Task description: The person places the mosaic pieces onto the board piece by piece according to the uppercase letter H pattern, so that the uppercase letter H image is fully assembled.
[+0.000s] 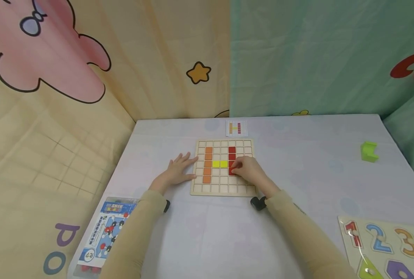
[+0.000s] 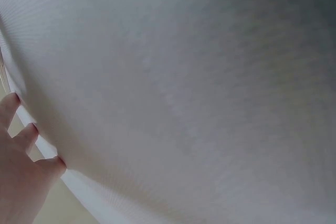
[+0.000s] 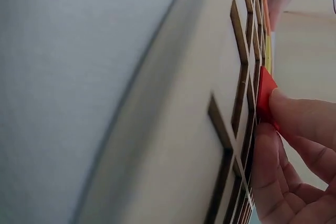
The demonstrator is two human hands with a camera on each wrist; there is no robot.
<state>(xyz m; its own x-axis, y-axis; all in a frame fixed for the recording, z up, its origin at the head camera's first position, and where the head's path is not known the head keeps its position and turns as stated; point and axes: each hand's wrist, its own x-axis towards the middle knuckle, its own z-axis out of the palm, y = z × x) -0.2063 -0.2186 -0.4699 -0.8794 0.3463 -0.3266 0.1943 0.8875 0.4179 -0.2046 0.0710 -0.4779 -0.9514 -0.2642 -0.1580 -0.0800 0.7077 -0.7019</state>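
Note:
A square wooden grid board (image 1: 224, 192) lies on the table. Orange tiles (image 1: 208, 157) form a column on its left, and red tiles (image 1: 232, 150) form another on the right. Two yellow tiles (image 1: 216, 164) bridge the columns. My right hand (image 1: 249, 169) is over the lower end of the red column; in the right wrist view its thumb and finger pinch a red tile (image 3: 266, 95) at the grid. My left hand (image 1: 175, 170), fingers spread, rests on the table with fingertips at the board's left edge; the left wrist view catches part of this hand (image 2: 23, 174).
Behind the board lies a small pattern card (image 1: 237, 128). A boxed set (image 1: 105, 232) sits at front left, partly under the left sleeve. At front right is a number puzzle board (image 1: 377, 236); a green block (image 1: 368, 152) stands far right.

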